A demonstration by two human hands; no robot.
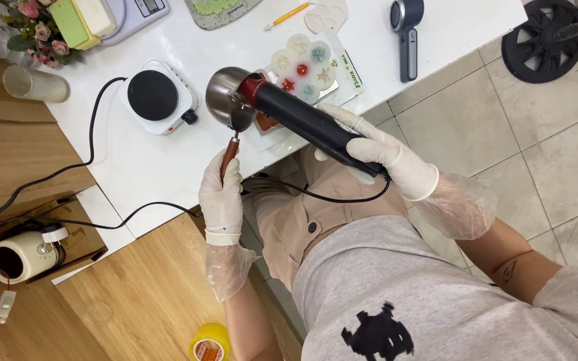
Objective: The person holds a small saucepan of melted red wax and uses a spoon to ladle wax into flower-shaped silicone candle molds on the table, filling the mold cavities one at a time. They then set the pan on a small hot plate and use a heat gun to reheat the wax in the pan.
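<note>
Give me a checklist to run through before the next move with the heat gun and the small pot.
1. Left hand grips pot handle: ok.
2. Right hand holds heat gun: ok.
3. Nozzle aimed into steel pot: ok.
4. Gun cord clear of hot plate: ok.
5. Pot held over white table: ok.
6. Contents melted: cannot tell.

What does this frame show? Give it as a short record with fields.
Setting: white table beside a tiled floor
Left hand: gloved, grips the wooden handle of a small steel pot
Right hand: gloved, holds a black heat gun with its nozzle aimed into the pot
Behind pot: white mould with coloured shapes
Nearby: small hot plate, corded
</note>
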